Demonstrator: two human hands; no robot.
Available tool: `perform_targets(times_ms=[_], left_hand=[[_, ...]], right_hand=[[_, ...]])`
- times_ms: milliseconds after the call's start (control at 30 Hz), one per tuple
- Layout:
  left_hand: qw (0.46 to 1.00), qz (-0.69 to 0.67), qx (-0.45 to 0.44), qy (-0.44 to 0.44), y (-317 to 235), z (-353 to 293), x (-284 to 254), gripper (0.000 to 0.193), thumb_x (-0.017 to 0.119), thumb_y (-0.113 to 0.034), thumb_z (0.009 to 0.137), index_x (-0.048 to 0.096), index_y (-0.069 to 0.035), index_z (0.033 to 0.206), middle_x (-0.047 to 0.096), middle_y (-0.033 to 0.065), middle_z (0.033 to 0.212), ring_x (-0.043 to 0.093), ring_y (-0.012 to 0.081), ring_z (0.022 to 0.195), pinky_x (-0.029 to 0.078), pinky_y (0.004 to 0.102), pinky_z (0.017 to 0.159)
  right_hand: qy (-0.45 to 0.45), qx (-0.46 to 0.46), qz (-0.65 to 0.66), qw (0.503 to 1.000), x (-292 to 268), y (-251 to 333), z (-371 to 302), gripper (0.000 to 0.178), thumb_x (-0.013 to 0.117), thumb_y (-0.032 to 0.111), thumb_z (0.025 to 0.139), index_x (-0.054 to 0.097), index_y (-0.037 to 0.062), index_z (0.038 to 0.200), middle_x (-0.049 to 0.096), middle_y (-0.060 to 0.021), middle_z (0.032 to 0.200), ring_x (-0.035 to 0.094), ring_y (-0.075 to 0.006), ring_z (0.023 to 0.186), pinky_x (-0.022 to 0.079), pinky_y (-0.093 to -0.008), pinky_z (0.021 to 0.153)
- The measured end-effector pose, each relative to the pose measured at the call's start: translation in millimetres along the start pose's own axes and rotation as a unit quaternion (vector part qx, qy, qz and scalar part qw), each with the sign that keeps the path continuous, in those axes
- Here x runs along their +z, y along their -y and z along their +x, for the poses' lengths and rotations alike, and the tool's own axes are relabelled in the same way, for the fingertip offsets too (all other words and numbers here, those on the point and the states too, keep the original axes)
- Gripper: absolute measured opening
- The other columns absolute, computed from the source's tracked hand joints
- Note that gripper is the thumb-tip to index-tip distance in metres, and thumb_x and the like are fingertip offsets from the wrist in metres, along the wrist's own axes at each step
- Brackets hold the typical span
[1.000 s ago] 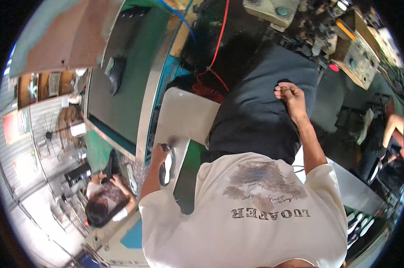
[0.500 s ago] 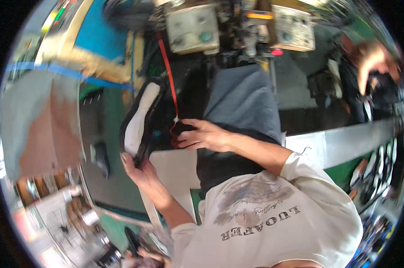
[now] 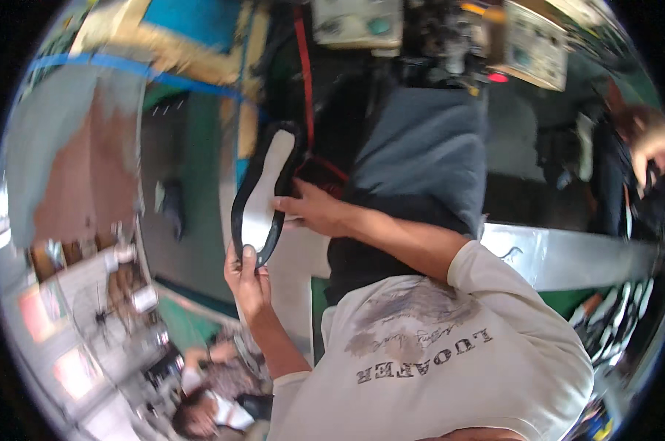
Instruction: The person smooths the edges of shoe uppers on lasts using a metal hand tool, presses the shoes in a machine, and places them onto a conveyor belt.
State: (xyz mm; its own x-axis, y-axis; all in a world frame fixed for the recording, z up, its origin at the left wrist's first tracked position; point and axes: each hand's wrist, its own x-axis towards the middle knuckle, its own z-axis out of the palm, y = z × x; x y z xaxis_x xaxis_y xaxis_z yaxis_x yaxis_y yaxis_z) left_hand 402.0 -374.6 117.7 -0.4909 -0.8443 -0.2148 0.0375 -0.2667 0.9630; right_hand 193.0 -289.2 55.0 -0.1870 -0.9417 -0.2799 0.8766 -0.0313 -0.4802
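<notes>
A black shoe upper (image 3: pixel 260 192) with a white bottom faces me, held at a slant left of my legs. At its near end, my left hand (image 3: pixel 248 273) grips it, thumb on the white bottom and fingers behind. My right hand (image 3: pixel 312 208) is against its right side, with a fingertip over the white bottom and the other fingers partly hidden by the edge. Just beyond my right hand hangs a red cord (image 3: pixel 305 81), which bends off to the right near my wrist.
Machine boxes (image 3: pixel 358 26) stand ahead. A wooden frame with a blue panel (image 3: pixel 189 22) is at the far left. Several shoes sit on a rack (image 3: pixel 615 316) at the right. One co-worker (image 3: pixel 634 154) is at the right, another (image 3: pixel 215 397) at the lower left.
My right hand has moved from the red cord to the shoe upper's side. My left thumb now lies on the white bottom, which is turned more squarely toward me. The view has shifted.
</notes>
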Motion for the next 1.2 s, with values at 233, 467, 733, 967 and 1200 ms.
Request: perform_targets(times_ms=[233, 467, 733, 967, 1200], left_hand=[[0.931, -0.139, 0.079, -0.327, 35, -90, -113, 0.026, 0.067, -0.007, 0.107, 0.063, 0.006, 0.128, 0.069, 0.0128, 0.121, 0.071, 0.0295, 0.108, 0.063, 0.0518, 0.097], [0.72, 0.307, 0.127, -0.609, 121, -104, -169, 0.033, 0.073, -0.007, 0.101, 0.062, 0.013, 0.125, 0.07, 0.0188, 0.113, 0.07, 0.0321, 0.1, 0.055, 0.042, 0.09], [0.707, 0.426, -0.05, -0.562, 263, -178, -202, 0.051, 0.082, -0.024, 0.096, 0.053, 0.006, 0.124, 0.064, 0.023, 0.112, 0.066, 0.0387, 0.101, 0.052, 0.0483, 0.09], [0.861, 0.409, -0.292, 0.082, 320, -339, -95, 0.048, 0.081, -0.019, 0.083, 0.064, 0.003, 0.123, 0.07, 0.0164, 0.109, 0.068, 0.0334, 0.099, 0.054, 0.0453, 0.089], [0.795, 0.363, -0.458, 0.163, 279, -373, -66, 0.055, 0.083, -0.016, 0.079, 0.065, 0.003, 0.128, 0.071, 0.0167, 0.116, 0.069, 0.0325, 0.104, 0.054, 0.0434, 0.093]], right_hand=[[0.157, 0.137, -0.186, 0.96, -29, 14, 9, 0.05, 0.072, 0.029, 0.107, 0.064, -0.0057, 0.142, 0.071, -0.0185, 0.139, 0.071, -0.028, 0.125, 0.056, -0.04, 0.109], [0.033, 0.09, -0.133, 0.986, -98, 60, -16, 0.038, 0.064, 0.02, 0.111, 0.065, -0.0066, 0.138, 0.07, -0.0208, 0.138, 0.074, -0.033, 0.121, 0.06, -0.0439, 0.106], [0.026, 0.127, -0.135, 0.982, -84, 55, -15, 0.034, 0.063, 0.015, 0.111, 0.065, -0.004, 0.139, 0.072, -0.0213, 0.134, 0.074, -0.0354, 0.12, 0.059, -0.0482, 0.107], [0.001, 0.109, -0.212, 0.971, -94, 66, -13, 0.034, 0.064, 0.016, 0.111, 0.065, -0.0064, 0.137, 0.072, -0.0226, 0.133, 0.076, -0.0349, 0.114, 0.062, -0.0465, 0.103], [0.006, 0.077, -0.217, 0.973, -97, 64, -25, 0.035, 0.063, 0.011, 0.111, 0.063, -0.0099, 0.138, 0.072, -0.0237, 0.131, 0.076, -0.0349, 0.113, 0.063, -0.045, 0.102]])
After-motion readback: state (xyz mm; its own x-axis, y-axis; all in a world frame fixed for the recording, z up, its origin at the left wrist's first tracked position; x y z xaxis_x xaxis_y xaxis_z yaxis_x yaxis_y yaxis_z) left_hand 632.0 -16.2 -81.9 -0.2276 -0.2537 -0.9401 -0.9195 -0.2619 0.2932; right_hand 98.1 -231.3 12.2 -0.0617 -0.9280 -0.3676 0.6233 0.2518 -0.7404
